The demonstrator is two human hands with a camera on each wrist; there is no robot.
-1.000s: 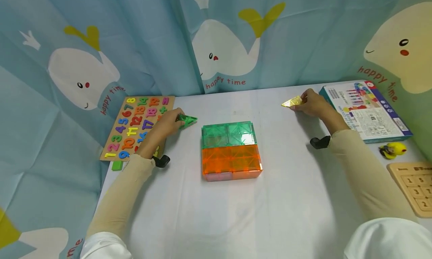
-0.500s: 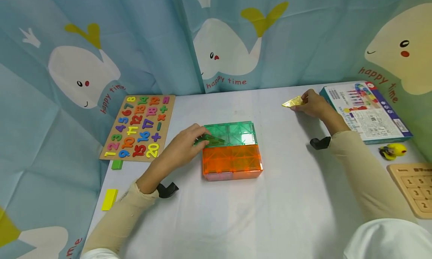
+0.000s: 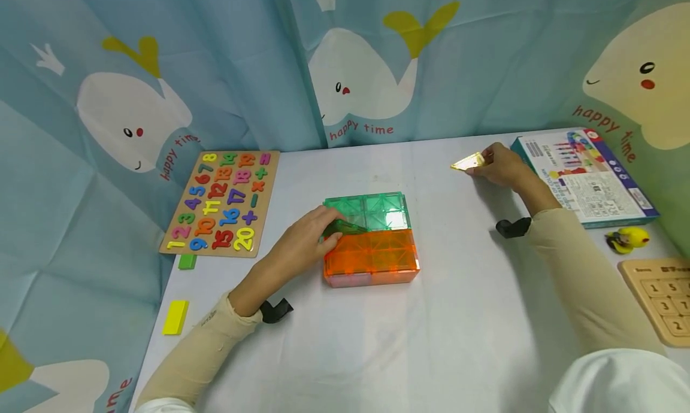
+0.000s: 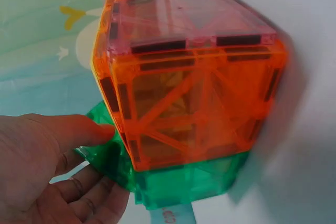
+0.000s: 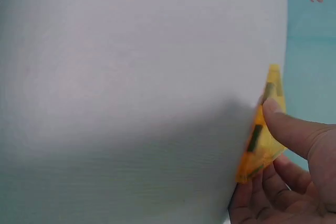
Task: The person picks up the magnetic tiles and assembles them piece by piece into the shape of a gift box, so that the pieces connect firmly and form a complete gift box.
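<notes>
In the middle of the table stands a box built of clear magnetic tiles [image 3: 372, 252], orange in front and green behind, with a pinkish tile on the near side. My left hand [image 3: 304, 242] pinches a green magnetic tile piece [image 4: 107, 153] with a pointed end, thumb on one face and fingers behind. That piece lies over the box's top left, near the line where green meets orange. Far to the right, my right hand [image 3: 501, 166] pinches a yellow triangular magnetic tile piece [image 5: 262, 140] between thumb and fingers, its point toward the left in the head view.
At the left lies a number board [image 3: 262, 221], with a green block [image 3: 187, 262] and a yellow block [image 3: 175, 317] nearer me. On the right are a printed toy box [image 3: 604, 188], a yellow figure [image 3: 628, 239] and a wooden number puzzle [image 3: 636, 281]. A whale-patterned curtain [image 3: 242, 60] hangs behind.
My left hand has brought the green tile piece from beside the number board rightward and nearer, onto the tile box's top. The right hand has stayed almost still with the yellow piece.
</notes>
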